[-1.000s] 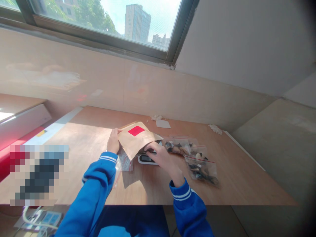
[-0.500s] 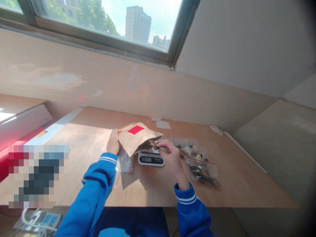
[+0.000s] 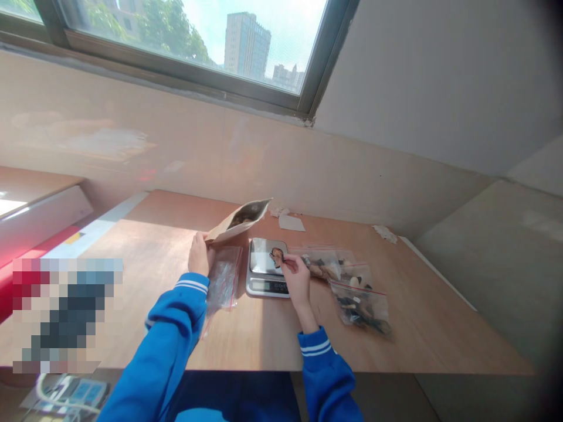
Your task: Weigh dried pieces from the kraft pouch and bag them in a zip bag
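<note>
Right hand (image 3: 298,279) pinching dark dried piece (image 3: 277,257) over digital scale (image 3: 264,255); left hand (image 3: 200,255) gripping kraft pouch (image 3: 235,225). Weighing step, apparently; release onto scale needed.

The left hand (image 3: 200,255) stands upright, its fingers curled closed in a grip, with the wrist low and the blue-sleeved forearm (image 3: 169,322) rising from the lower left. The right hand (image 3: 298,280) sits well to the right of that grip, thumb and fingertips (image 3: 284,264) pinched together. Its bare wrist bends above a striped blue cuff (image 3: 314,349), the forearm angled inward.
</note>
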### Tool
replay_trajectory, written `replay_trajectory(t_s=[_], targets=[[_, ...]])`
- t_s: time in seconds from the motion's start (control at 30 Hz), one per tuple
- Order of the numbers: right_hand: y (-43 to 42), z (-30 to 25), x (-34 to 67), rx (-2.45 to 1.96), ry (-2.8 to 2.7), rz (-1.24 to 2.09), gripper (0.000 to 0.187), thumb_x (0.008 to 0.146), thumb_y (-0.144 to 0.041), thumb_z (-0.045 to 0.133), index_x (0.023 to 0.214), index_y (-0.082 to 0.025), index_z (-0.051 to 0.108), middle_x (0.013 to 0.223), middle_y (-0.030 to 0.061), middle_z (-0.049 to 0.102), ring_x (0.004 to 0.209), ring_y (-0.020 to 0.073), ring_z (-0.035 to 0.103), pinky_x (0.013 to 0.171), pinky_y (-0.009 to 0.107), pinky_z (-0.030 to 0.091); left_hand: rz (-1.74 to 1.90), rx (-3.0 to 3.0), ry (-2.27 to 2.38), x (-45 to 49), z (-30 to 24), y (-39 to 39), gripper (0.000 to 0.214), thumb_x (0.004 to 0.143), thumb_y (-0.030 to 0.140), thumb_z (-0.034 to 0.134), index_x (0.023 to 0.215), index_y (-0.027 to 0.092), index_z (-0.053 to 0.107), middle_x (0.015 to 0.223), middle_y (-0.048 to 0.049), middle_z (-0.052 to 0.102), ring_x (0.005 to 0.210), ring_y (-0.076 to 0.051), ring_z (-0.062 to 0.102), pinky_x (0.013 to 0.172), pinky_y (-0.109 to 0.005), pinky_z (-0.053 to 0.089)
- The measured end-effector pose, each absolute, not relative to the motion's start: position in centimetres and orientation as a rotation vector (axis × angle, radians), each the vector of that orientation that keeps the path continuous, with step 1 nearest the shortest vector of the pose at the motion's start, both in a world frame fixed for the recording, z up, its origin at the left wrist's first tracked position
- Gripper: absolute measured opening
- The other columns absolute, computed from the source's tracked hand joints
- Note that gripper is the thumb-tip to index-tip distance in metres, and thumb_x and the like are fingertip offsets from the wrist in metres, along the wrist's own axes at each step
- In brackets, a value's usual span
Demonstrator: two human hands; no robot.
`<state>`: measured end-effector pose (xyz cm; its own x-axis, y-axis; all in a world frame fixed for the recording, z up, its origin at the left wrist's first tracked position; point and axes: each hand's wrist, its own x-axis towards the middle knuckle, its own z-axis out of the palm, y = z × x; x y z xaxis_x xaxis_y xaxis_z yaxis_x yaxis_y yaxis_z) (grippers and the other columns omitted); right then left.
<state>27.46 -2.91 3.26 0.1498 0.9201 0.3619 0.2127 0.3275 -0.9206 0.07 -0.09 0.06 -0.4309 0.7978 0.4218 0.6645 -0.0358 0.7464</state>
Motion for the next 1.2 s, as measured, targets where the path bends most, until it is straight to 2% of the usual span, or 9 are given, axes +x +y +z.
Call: replay_trajectory(t_s=[0.27,0.6,0.77,0.9,1.07,1.2], targets=[[-1.2,3.6,26.6,-1.190,-1.465,0.651,0.021,0.080,-0.036,0.062,0.090,-0.017,0.064,0.090,0.0103,0.072,0.084,0.0228,0.069,0.081,0.038,0.055,1.426,1.588,2.107,0.3,0.3,-0.2,0.020,0.079,0.012,0.054,0.094,0.021,0.043,0.096,-0.0048,0.050,0.095,-0.022,0.052,0.086,-0.037,0.046],[1.5,3.5,27.0,-1.241,-1.591,0.548,0.030,0.083,-0.041,0.059,0.095,-0.016,0.070,0.096,0.0102,0.071,0.080,0.0200,0.064,0.078,0.036,0.053,1.446,1.617,2.074,0.0,-0.1,0.0,0.021,0.079,0.011,0.052,0.093,0.022,0.040,0.095,-0.0044,0.049,0.094,-0.021,0.050,0.086,-0.036,0.045],[2.6,3.6,26.7,-1.272,-1.723,0.409,0.029,0.086,-0.040,0.055,0.093,-0.017,0.071,0.094,0.0095,0.070,0.088,0.0219,0.062,0.084,0.037,0.049,1.442,1.575,2.081,0.1,0.1,0.1,0.021,0.078,0.010,0.053,0.092,0.021,0.041,0.096,-0.0045,0.049,0.095,-0.021,0.051,0.088,-0.037,0.045],[3.7,3.5,26.8,-1.354,-1.708,0.378,0.031,0.087,-0.040,0.051,0.087,-0.017,0.071,0.089,0.0098,0.070,0.086,0.0221,0.062,0.083,0.037,0.048,1.449,1.538,2.084,0.2,0.2,0.1,0.020,0.079,0.012,0.054,0.091,0.021,0.042,0.096,-0.0044,0.049,0.095,-0.022,0.053,0.087,-0.038,0.046],[4.1,2.9,27.6,-1.435,-1.650,0.327,0.026,0.082,-0.040,0.056,0.075,-0.019,0.069,0.086,0.0101,0.066,0.095,0.0264,0.058,0.089,0.043,0.045,1.462,1.559,2.073,0.2,0.0,0.2,0.019,0.080,0.012,0.052,0.092,0.021,0.042,0.096,-0.0046,0.048,0.096,-0.021,0.053,0.089,-0.038,0.045],[2.7,4.4,27.7,-1.407,-1.540,0.205,0.025,0.084,-0.039,0.053,0.090,-0.019,0.068,0.098,0.0117,0.062,0.102,0.0274,0.055,0.094,0.046,0.043,1.456,1.567,2.061,0.1,0.0,0.1,0.021,0.078,0.009,0.051,0.093,0.021,0.042,0.097,-0.0053,0.048,0.095,-0.021,0.052,0.090,-0.040,0.046]])
